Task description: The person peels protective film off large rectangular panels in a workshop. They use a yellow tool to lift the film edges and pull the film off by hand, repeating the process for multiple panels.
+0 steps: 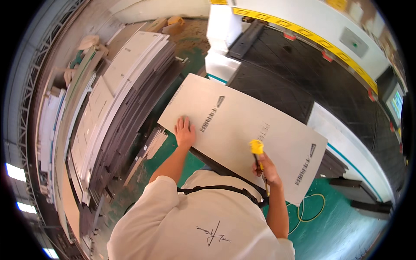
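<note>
A large, flat pale board (242,121) with dark printed marks lies across in front of me, one end up against the dark machine bed. My left hand (185,132) rests flat on its left part near the front edge, fingers spread. My right hand (268,170) is closed round the slim dark handle of a yellow-headed tool (256,147), held over the board's right half. The head is blunt and points away from me. Its exact kind cannot be made out.
Tall stacks of panels (123,78) stand at the left. Ahead on the right is a white machine with a black bed (299,65), a yellow striped rail (303,32) and a screen (396,102). A thin hose (318,214) loops on the green floor (342,234).
</note>
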Demonstrator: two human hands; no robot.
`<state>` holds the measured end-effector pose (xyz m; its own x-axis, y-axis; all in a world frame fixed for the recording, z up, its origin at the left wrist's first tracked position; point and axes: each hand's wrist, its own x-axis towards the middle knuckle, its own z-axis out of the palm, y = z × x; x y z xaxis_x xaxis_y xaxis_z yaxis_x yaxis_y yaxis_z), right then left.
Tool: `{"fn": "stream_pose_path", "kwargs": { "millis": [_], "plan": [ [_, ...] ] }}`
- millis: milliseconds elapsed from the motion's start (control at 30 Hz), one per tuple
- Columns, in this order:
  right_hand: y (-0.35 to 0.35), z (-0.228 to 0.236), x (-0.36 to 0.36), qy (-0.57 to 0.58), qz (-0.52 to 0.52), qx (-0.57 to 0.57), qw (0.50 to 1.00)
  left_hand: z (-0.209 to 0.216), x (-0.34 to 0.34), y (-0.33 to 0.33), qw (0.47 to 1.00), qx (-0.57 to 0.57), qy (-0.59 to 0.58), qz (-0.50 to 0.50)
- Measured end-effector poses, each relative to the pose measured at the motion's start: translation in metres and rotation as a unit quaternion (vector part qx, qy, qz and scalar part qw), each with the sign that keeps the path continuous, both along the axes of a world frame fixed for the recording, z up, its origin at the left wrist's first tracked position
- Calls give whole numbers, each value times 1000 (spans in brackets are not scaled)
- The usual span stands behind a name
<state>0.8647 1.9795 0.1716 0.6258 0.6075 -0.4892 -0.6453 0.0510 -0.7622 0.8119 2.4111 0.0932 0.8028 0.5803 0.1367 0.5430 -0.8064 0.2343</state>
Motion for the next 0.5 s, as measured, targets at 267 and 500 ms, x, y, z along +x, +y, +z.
{"fn": "stream_pose_path", "kwargs": {
  "millis": [267,500],
  "plan": [
    [138,39,16,23,92,-38,995,-4,-11,169,998,-9,-28,61],
    [286,24,81,-23,106,-81,991,13,17,211,985,-128,-90,66]
  ]
}}
